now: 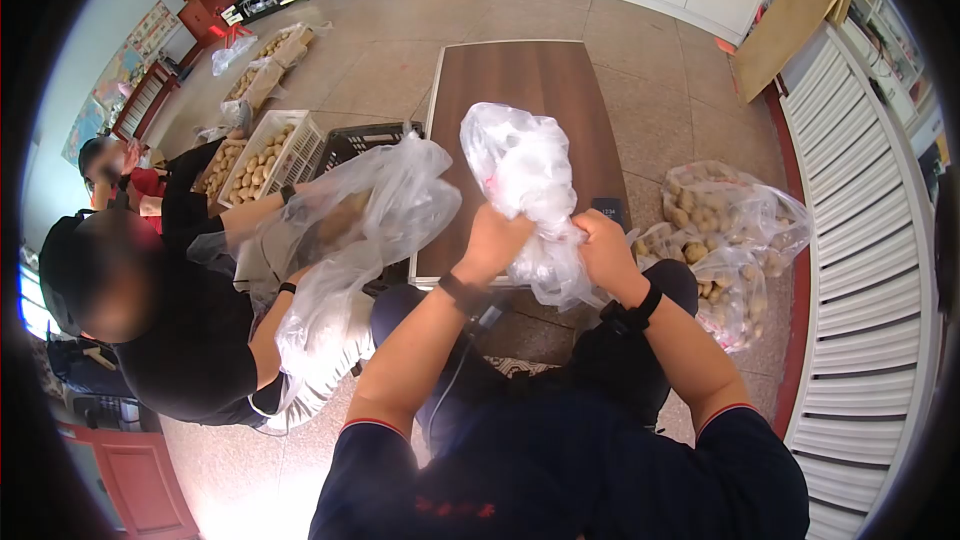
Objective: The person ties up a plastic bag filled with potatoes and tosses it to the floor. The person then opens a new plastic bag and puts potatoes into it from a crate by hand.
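A crumpled clear plastic bag (540, 175) is held up in front of me over the near part of the brown table (515, 75). My left hand (497, 243) is closed on the bag's left side. On the right side of the same bag, my right hand (608, 252) is closed too. Loose plastic hangs below and between both hands. What the bag contains, if anything, cannot be made out through its folds. A dark phone (607, 208) lies at the table's right edge, just beyond my right hand.
Clear bags of potatoes (735, 215) stand on the floor at my right. At my left a co-worker (185, 325) handles another large plastic bag (390, 190). Beyond are a white crate of potatoes (300, 145), a black crate (350, 140) and a second person (105, 165). A white radiator (865, 240) lines the right wall.
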`<state>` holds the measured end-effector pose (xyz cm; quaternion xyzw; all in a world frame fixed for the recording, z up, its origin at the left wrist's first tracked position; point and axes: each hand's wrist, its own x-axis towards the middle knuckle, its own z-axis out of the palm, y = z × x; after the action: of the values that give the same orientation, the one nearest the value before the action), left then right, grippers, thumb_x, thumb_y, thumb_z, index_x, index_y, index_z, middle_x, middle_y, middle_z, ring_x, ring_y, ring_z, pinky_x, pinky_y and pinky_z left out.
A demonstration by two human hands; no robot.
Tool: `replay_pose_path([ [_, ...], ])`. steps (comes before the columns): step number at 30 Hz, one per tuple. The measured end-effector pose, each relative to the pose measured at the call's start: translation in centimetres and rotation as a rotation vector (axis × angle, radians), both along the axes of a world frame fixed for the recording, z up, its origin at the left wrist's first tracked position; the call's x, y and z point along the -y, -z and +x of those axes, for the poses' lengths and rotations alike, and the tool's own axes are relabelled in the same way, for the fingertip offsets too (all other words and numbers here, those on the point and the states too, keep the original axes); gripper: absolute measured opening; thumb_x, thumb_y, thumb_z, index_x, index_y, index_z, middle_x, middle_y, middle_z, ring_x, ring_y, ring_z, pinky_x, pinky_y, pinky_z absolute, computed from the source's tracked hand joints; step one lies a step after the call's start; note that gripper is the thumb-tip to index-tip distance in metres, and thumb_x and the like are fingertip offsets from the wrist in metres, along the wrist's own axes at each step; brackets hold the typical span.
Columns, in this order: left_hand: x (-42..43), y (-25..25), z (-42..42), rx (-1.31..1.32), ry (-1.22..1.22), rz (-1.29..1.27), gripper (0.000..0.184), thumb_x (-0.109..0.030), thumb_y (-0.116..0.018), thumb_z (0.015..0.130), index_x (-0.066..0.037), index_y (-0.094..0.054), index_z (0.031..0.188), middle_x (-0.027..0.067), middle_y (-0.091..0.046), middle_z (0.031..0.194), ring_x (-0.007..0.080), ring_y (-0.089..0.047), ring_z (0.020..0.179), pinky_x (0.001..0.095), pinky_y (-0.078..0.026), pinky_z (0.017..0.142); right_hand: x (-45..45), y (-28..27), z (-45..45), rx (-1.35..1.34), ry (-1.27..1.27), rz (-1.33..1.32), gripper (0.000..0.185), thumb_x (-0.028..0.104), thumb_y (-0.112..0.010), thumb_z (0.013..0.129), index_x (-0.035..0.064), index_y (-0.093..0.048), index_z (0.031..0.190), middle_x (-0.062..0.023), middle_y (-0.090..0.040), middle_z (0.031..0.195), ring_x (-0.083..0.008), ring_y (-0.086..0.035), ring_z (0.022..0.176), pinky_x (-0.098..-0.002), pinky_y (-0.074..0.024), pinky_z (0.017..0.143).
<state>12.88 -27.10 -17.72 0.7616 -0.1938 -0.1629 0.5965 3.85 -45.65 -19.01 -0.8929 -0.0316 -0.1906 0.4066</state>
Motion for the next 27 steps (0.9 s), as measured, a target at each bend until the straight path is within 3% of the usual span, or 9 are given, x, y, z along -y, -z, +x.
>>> replay_pose_path([
  [3, -0.5, 1.1, 0.7, -0.065, -0.075, -0.138, 0.033, -0.005, -0.056, 0.085, 0.002, -0.059, 0.117, 0.0128, -0.066, 0.105, 0.0226, -0.066, 0.094, 0.0366, -0.054, 0.082, 0.8, 1.7, 0.0, 0.034, -0.071, 0.001, 0.024, 0.003, -0.061, 0.073, -0.0020, -0.066, 0.096, -0.0158, -0.064, 0.086, -0.0304, -0.063, 0.079, -0.0398, -0.0491, 0.071],
  [4, -0.6, -0.7, 0.4, -0.298, -0.101, -0.429, 0.033, -0.008, -0.055, 0.086, 0.004, -0.058, 0.117, 0.0152, -0.066, 0.100, 0.0261, -0.067, 0.092, 0.0392, -0.056, 0.080, 0.9, 3.6, 0.3, 0.033, -0.072, 0.001, 0.024, 0.003, -0.061, 0.073, -0.0020, -0.066, 0.096, -0.0158, -0.064, 0.086, -0.0304, -0.063, 0.079, -0.0398, -0.0491, 0.071],
  [6, -1.0, -2.5, 0.1, -0.594, -0.118, -0.860, 0.030, -0.010, -0.052, 0.088, 0.005, -0.056, 0.114, 0.0174, -0.063, 0.097, 0.0328, -0.067, 0.090, 0.0480, -0.058, 0.079, 0.9, 7.6, 0.7, -0.307, -0.171, 0.575, 0.021, 0.003, -0.061, 0.081, -0.0015, -0.067, 0.100, -0.0106, -0.067, 0.090, -0.0174, -0.063, 0.077, -0.0345, -0.0492, 0.065],
  [11, -1.0, -0.5, 0.5, -0.702, -0.113, -0.891, 0.027, -0.013, -0.054, 0.090, 0.003, -0.055, 0.112, 0.0142, -0.061, 0.095, 0.0311, -0.066, 0.091, 0.0494, -0.055, 0.085, -1.0, 8.3, 0.2, -0.359, -0.117, 1.072, 0.019, 0.009, -0.063, 0.089, 0.0014, -0.069, 0.106, -0.0028, -0.069, 0.095, -0.0113, -0.063, 0.080, -0.0282, -0.0503, 0.066],
  [20, -1.3, -2.2, -0.4, -0.441, 0.020, -0.593, 0.040, 0.003, -0.062, 0.080, 0.001, -0.057, 0.120, 0.0111, -0.065, 0.103, 0.0213, -0.065, 0.094, 0.0365, -0.051, 0.089, 0.8, 3.2, 1.5, -0.440, -0.092, 1.188, 0.014, 0.004, -0.063, 0.087, -0.0045, -0.068, 0.096, -0.0079, -0.069, 0.087, -0.0136, -0.065, 0.083, -0.0315, -0.0522, 0.071],
  [22, -1.2, -1.7, 0.2, -0.364, 0.003, -0.485, 0.043, 0.006, -0.061, 0.078, 0.002, -0.057, 0.120, 0.0119, -0.065, 0.105, 0.0206, -0.065, 0.094, 0.0346, -0.052, 0.087, 1.4, 3.0, 1.7, -0.467, -0.029, 0.621, 0.018, 0.005, -0.063, 0.084, -0.0038, -0.066, 0.099, -0.0130, -0.070, 0.092, -0.0221, -0.068, 0.083, -0.0333, -0.0524, 0.074],
  [23, -1.3, -1.6, 0.7, -0.240, -0.108, -0.293, 0.042, 0.007, -0.060, 0.076, 0.003, -0.059, 0.118, 0.0119, -0.066, 0.103, 0.0207, -0.066, 0.093, 0.0344, -0.052, 0.085, 1.5, 2.9, 1.5, -0.469, -0.032, 0.620, 0.018, 0.005, -0.063, 0.084, -0.0038, -0.066, 0.099, -0.0130, -0.070, 0.092, -0.0221, -0.068, 0.083, -0.0333, -0.0524, 0.074],
  [25, -1.5, -0.1, 2.1, -0.115, -0.219, -0.100, 0.041, 0.007, -0.059, 0.075, 0.004, -0.060, 0.116, 0.0118, -0.067, 0.100, 0.0209, -0.066, 0.092, 0.0341, -0.053, 0.082, 1.5, 1.3, 0.4, -0.330, -0.148, -0.036, 0.021, 0.007, -0.061, 0.080, 0.0014, -0.064, 0.101, -0.0166, -0.068, 0.094, -0.0326, -0.067, 0.084, -0.0366, -0.0522, 0.072],
  [27, -2.0, 2.7, 3.8, -0.001, -0.305, 0.054, 0.037, 0.003, -0.062, 0.074, 0.003, -0.062, 0.111, 0.0159, -0.070, 0.094, 0.0269, -0.069, 0.088, 0.0360, -0.054, 0.080, 1.7, 0.5, -0.6, -0.194, -0.228, -0.165, 0.019, 0.010, -0.061, 0.080, 0.0036, -0.062, 0.098, -0.0164, -0.066, 0.091, -0.0345, -0.064, 0.084, -0.0386, -0.0516, 0.070],
])
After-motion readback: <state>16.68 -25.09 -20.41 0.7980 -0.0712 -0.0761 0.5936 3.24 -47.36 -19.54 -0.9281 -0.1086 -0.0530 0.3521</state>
